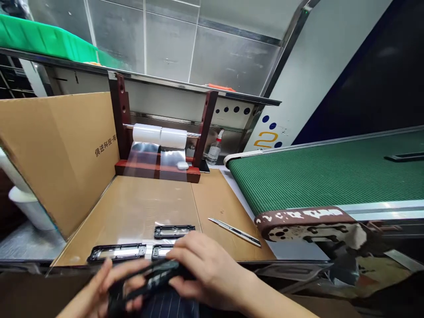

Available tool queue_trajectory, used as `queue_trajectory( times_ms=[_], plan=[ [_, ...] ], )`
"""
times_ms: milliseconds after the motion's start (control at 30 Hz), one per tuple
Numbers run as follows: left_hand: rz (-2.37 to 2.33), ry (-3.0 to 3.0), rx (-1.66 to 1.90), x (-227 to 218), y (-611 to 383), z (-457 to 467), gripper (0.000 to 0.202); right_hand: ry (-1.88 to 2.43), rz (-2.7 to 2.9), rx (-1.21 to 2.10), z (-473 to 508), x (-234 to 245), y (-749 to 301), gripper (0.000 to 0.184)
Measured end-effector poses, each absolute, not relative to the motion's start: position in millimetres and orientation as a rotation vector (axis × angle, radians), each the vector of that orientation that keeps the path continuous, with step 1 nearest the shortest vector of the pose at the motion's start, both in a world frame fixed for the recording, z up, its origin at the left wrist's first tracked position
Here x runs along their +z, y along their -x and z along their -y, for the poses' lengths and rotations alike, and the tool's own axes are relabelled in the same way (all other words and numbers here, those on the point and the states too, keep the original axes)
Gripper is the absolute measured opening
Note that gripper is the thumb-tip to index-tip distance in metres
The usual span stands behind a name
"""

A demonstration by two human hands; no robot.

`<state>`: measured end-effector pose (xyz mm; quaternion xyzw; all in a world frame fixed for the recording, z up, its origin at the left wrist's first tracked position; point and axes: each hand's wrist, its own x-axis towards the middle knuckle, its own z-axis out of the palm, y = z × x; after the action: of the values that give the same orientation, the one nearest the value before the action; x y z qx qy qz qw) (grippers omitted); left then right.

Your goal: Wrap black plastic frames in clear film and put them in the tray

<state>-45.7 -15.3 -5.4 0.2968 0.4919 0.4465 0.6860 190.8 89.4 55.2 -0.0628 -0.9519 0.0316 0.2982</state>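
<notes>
Clock reference: centred on the held black part, 12 o'clock pointing straight ahead of the worker.

Held black part (157, 280): elongated, blurred, tilted, above the near edge of the cardboard sheet (212, 198).

Right hand (208, 265): at 3 o'clock; fingers curled over the part's end, thumb beneath, gap closed down to the part's thickness. I see a firm pinch.

Left hand (102, 287): at 8 o'clock; fingers half curled around the opposite end. Blur hides the contact; I cannot tell whether they grip.

On the sheet: first black frame (115, 251) at 10 o'clock; second black frame (160, 251) at 12, just beyond the part and partly covered by the right hand; third black frame (174, 230) at 1, beyond the second. Utility knife (235, 232): at 2 o'clock, lying flat, apart from both hands.

Film rolls (160, 135): at 12 o'clock, farther away, on a rod. Green conveyor belt (304, 176): at 2 o'clock, beyond the knife.
</notes>
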Motion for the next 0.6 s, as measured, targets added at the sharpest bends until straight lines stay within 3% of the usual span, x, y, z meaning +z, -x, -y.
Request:
queue_trajectory(
  times_ms=[100,167,367,600],
  plan=[
    [-1.342,-0.709,1.4,-4,88,-17,0.082,0.348,2.421,0.028,-94,60,-188,0.025],
    [-1.423,-0.708,1.474,-1,112,-40,0.08,0.382,2.383,0.002,-98,59,-182,0.026],
    [-1.321,-0.652,1.225,5,138,-72,0.084,0.455,2.305,0.046,-111,46,-155,0.031],
    [-1.274,-0.655,1.043,10,144,-59,0.073,0.532,2.319,0.217,-126,17,-119,0.032]
  ],
)
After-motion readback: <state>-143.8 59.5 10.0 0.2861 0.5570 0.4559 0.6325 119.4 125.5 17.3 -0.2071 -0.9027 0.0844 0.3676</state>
